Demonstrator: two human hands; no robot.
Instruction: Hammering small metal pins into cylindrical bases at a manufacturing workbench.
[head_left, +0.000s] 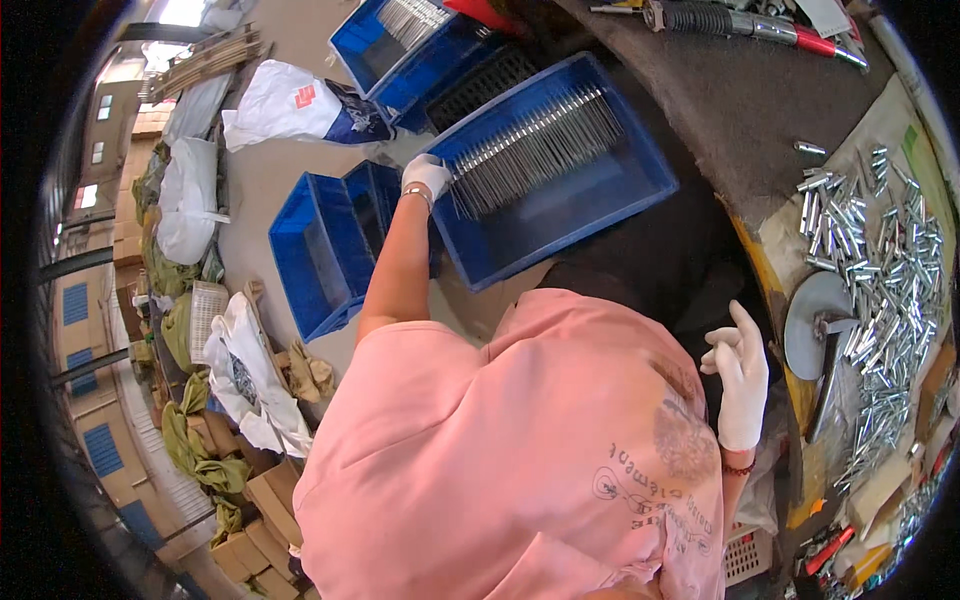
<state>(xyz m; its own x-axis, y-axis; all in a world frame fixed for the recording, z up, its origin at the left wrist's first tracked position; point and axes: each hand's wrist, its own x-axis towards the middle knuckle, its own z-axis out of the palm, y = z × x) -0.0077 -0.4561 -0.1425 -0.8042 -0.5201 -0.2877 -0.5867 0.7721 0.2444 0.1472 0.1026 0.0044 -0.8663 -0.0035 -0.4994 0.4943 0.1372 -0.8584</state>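
The left hand (428,176), in a thin white glove, is at the left end of a blue plastic bin (580,200), its grip folded closed over the rim (whether a rod is caught in it too, I cannot tell). Inside the bin, which is a shallow rectangle with smooth, sloping walls, slim metal rods (540,150) lie side by side in a long, comb-like row, grey along the shafts and brighter at the far ends. The right hand (742,385), gloved in the same white, hangs in the air beside the bench, its grip loosely spread: the index finger points out, the others bend softly.

On the bench, a dark, matte surface (740,130) gives way to a pale sheet strewn with short, shiny metal tubes (880,270). A flat, round grey disc (812,325) stands at the edge nearest the right hand. More blue plastic containers (318,265) sit on the floor to the left, near a crumpled white sack (285,105).
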